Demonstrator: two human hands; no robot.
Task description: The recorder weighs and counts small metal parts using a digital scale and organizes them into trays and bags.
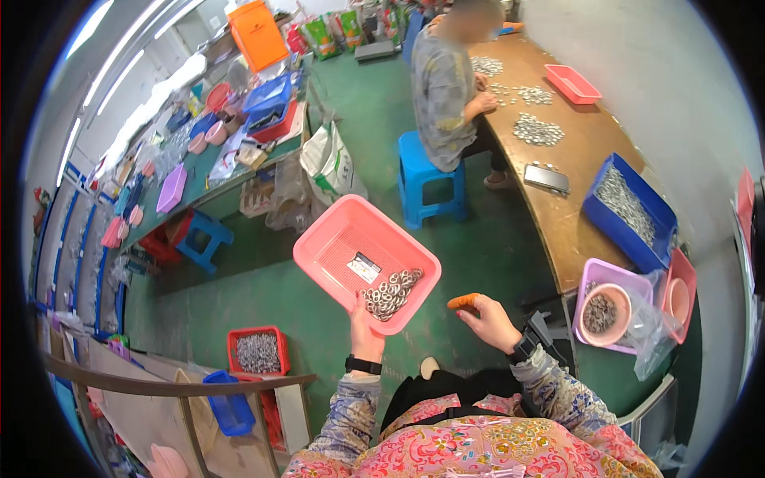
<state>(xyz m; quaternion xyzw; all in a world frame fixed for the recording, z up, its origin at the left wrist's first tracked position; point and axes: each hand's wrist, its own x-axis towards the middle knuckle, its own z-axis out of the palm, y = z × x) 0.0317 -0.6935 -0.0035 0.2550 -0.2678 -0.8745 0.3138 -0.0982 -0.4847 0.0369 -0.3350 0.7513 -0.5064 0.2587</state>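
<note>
My left hand grips the near edge of a pink plastic basket, thumb over the rim, and holds it tilted above the floor. Oval metal rings are heaped in the basket's near right corner. Beside them lies a small black-and-white card. Off to the right of the basket, touching nothing, is my right hand. An orange cover sits on one of its fingers, which is stretched out apart from the thumb, and the hand holds nothing.
At right, a brown table bears metal-part piles, a phone and a blue bin. A person sits there on a blue stool. A metal rail and red crate are at lower left; a cluttered bench stands beyond.
</note>
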